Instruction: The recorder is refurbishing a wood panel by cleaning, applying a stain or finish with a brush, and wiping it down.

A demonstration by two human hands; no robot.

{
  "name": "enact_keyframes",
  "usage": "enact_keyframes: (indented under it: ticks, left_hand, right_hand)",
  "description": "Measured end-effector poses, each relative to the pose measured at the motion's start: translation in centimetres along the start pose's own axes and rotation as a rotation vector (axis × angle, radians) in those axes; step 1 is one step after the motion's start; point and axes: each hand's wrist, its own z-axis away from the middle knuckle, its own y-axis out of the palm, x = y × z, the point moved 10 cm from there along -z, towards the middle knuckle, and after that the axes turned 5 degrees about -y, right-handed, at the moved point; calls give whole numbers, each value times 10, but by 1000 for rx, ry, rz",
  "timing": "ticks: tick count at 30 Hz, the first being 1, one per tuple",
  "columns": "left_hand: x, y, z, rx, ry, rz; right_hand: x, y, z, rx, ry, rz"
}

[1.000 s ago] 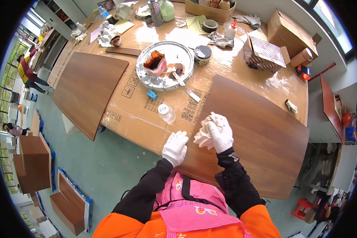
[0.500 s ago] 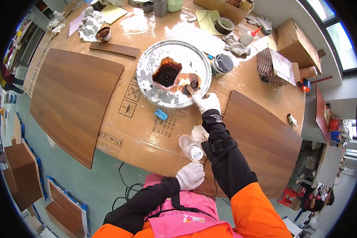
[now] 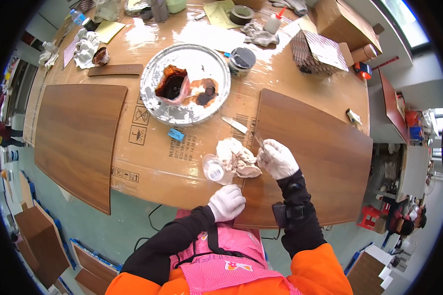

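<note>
My right hand (image 3: 279,159), in a white glove, pinches a slim, dark-tipped tool (image 3: 259,139) over the left edge of the right-hand brown wood panel (image 3: 312,157). The tool's exact kind is too small to make out. My left hand (image 3: 226,202), gloved too, is curled closed by that panel's near left corner; whatever its fingers may hold is hidden. Between the hands lie a crumpled whitish cloth (image 3: 236,157) and a clear plastic cup (image 3: 213,168). Farther off, a paint-smeared round lid (image 3: 150,105) carries a container of dark brown liquid (image 3: 180,93) and a brown smear (image 3: 205,93).
Another wood panel (image 3: 79,142) lies at the left, with a narrow wooden strip (image 3: 115,70) beyond it. A lidded jar (image 3: 241,61), a white strip-shaped thing (image 3: 235,124) and a blue block (image 3: 175,134) surround the lid. A cardboard box (image 3: 347,24) stands far right.
My right hand has come back from the brown smear on the lid to the right panel's edge, bringing the slim tool. My left hand stays curled near the panel corner. The view has shifted.
</note>
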Motion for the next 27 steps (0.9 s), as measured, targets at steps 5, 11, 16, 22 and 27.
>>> enact_keyframes:
  ticks: [5, 11, 16, 22, 27]
  left_hand:
    - [6, 17, 3, 85, -100, -253]
    - [19, 29, 9, 145, -219, -587]
    - [19, 38, 11, 151, -214, -651]
    - [18, 41, 10, 139, -184, -700]
    - [21, 42, 14, 134, -186, -709]
  right_hand:
    - [21, -94, 144, -168, -96, 245]
    - [7, -213, 270, -608, -154, 446]
    - [1, -246, 315, -773, -382, 780]
    - [14, -239, 344, -735, -594, 1224]
    - [-9, -279, 360, -840, -551, 1023]
